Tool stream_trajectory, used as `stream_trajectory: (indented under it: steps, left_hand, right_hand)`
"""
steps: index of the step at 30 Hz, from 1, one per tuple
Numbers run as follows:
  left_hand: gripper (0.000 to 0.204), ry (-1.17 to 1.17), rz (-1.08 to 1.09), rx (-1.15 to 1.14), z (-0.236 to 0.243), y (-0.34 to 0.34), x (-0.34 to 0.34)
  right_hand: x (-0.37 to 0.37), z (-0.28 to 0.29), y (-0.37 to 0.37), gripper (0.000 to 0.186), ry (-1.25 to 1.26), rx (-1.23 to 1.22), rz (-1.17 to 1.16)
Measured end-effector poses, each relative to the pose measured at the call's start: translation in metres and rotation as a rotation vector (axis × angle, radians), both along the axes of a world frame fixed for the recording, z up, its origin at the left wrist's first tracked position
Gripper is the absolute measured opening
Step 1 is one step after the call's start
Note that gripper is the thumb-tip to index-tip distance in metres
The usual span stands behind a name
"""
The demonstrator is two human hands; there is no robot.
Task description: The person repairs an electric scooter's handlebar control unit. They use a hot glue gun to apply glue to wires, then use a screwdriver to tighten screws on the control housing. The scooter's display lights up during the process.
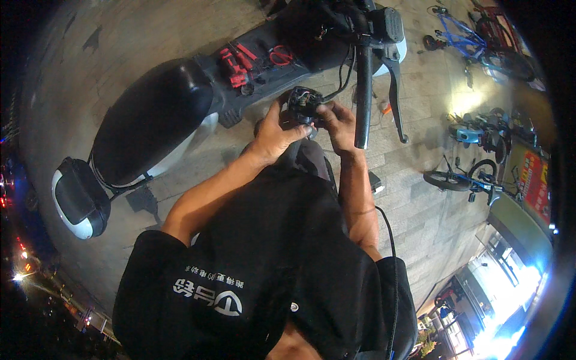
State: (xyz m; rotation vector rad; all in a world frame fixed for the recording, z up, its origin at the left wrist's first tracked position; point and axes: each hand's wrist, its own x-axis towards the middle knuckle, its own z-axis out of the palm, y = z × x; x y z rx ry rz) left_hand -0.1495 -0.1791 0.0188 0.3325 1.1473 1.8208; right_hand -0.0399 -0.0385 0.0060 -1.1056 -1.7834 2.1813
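Shirt [270, 240] nearest. I'm grasping an opened housing [300, 110], left hand [278, 135] and right hand [340, 126], likely sorting wires [308, 94]; next needing steadiness.

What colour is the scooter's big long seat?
The seat is black, and it shows best in the head view.

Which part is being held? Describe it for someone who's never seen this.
Find the scooter with the long black seat, then its handlebar grip. Just left of that grip in the picture, the person's hands hold a small black housing. Unlike the plain grip and the red items on the floorboard, its open face exposes wires.
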Motion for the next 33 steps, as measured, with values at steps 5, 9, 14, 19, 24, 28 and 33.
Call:
stream_trajectory:
  steps: [5,9,14,19,24,28,33]
  left_hand:
    - [0.067,-0.119,-0.055,-0.069,0.004,-0.004,0.002]
    - [0.057,-0.236,-0.143,-0.026,0.003,-0.001,0.007]
    - [0.047,-0.322,-0.058,0.029,0.018,0.012,0.032]
    - [0.048,-0.312,0.067,0.065,0.015,0.024,0.065]
    - [0.075,-0.021,0.257,-0.047,-0.001,0.033,0.083]
    - [0.082,0.280,0.323,-0.308,-0.004,0.038,0.089]
    - [0.086,0.342,0.355,-0.310,-0.025,0.039,0.093]
  right_hand:
    - [0.038,-0.014,0.008,0.021,0.212,-0.160,-0.238]
    - [0.052,-0.016,0.027,0.012,-0.007,-0.262,-0.300]
    - [0.040,-0.025,0.041,0.008,0.163,-0.303,-0.158]
    - [0.037,-0.022,0.049,0.015,0.249,-0.402,-0.051]
    - [0.028,-0.016,0.050,0.022,0.397,-0.388,0.023]
    - [0.020,0.008,0.046,0.027,0.283,-0.158,0.115]
    - [0.007,0.013,0.045,0.034,0.202,-0.216,0.150]
